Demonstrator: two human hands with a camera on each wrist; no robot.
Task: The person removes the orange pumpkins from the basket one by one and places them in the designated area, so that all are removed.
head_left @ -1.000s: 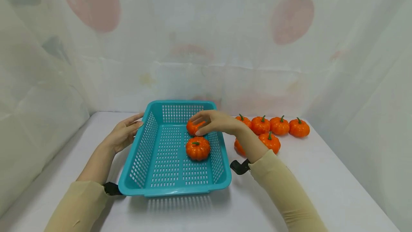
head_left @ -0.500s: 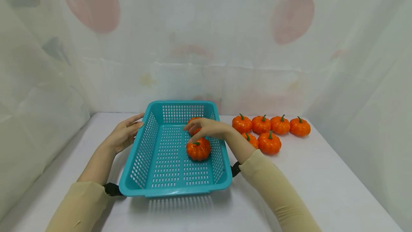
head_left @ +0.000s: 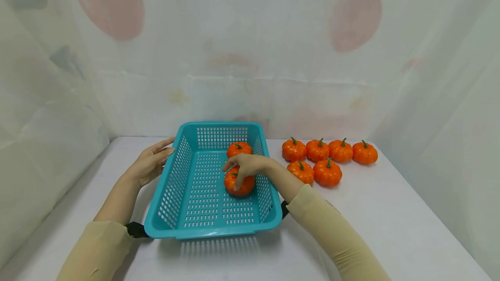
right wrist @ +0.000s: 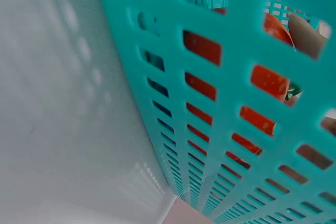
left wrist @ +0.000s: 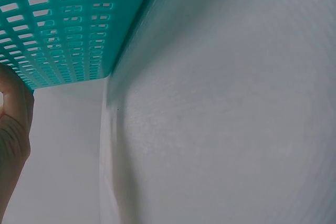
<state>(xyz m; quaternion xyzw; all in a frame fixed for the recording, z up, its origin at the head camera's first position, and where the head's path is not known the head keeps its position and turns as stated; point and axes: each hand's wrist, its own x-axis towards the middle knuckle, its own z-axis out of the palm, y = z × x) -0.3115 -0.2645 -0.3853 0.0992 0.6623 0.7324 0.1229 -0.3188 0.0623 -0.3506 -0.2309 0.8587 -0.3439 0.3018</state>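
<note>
A teal slotted basket (head_left: 212,231) stands on the white table. Two orange pumpkins lie inside it: one by the far wall (head_left: 239,148) and a nearer one (head_left: 245,184). My right hand (head_left: 233,178) reaches over the right wall and curls its fingers and thumb round the nearer pumpkin. The right wrist view shows that pumpkin (right wrist: 268,80) and a fingertip (right wrist: 307,35) through the basket's slots (right wrist: 220,129). My left hand (head_left: 166,148) rests with straight fingers against the basket's left wall, which shows in the left wrist view (left wrist: 58,35).
Several more orange pumpkins (head_left: 327,172) sit in a cluster on the table right of the basket. Translucent printed sheeting (head_left: 250,55) walls the table at the back and both sides. Bare white tabletop (head_left: 390,229) lies at the front right.
My right hand let go of the far pumpkin, drew back toward me and closed over the nearer pumpkin. The left hand and basket stayed put.
</note>
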